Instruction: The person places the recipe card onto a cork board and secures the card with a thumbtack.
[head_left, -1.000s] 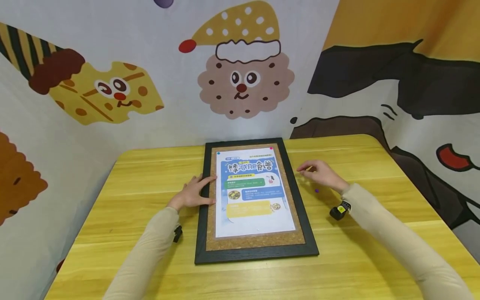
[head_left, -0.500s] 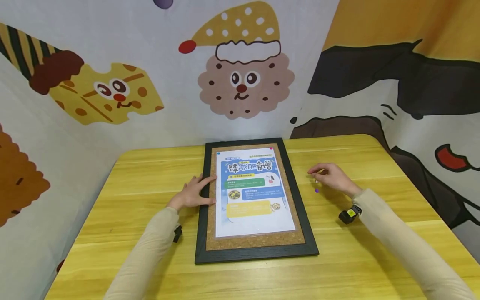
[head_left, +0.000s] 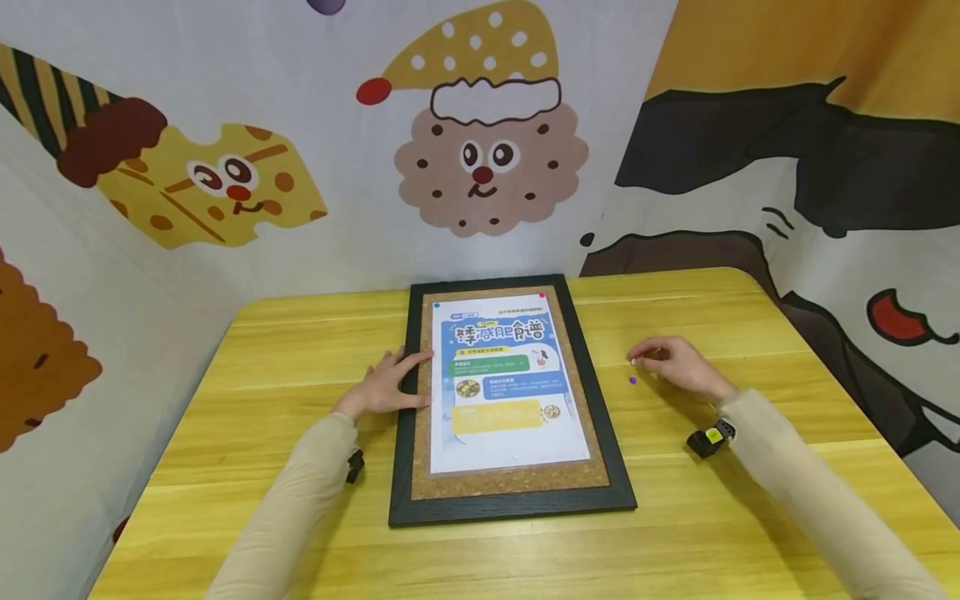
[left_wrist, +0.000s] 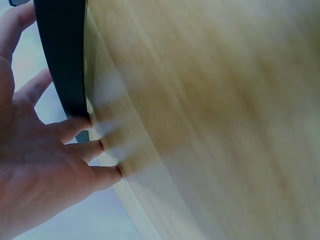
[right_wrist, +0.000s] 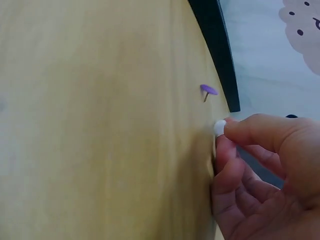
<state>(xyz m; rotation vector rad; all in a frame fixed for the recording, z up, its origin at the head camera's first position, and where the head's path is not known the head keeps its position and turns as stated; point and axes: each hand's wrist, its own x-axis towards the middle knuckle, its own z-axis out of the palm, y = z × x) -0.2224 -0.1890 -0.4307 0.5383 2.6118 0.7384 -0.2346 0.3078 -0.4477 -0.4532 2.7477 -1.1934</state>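
Observation:
A printed poster (head_left: 510, 383) lies on a cork board (head_left: 517, 485) with a black frame (head_left: 517, 506), flat on the table. A blue thumbtack (head_left: 437, 305) is at its top left corner and a pink thumbtack (head_left: 542, 295) at its top right. My left hand (head_left: 384, 387) rests spread over the frame's left side, with thumb and index finger at the poster's edge. To the right of the board, my right hand (head_left: 678, 364) pinches a white thumbtack (right_wrist: 219, 127) between thumb and index finger, low over the table. A purple thumbtack (right_wrist: 208, 90) lies close by, its point downward and slanted.
The yellow wood-grain table (head_left: 262, 500) carries the board at its middle. Behind it hangs a printed cloth (head_left: 337, 258) with cartoon figures. Each wrist wears a black camera strap, seen as a dark block (head_left: 705, 442) under the right sleeve.
My right hand has moved right and slightly toward me, away from the frame and down near the purple thumbtack, where it takes hold of the white thumbtack. My left hand stays put.

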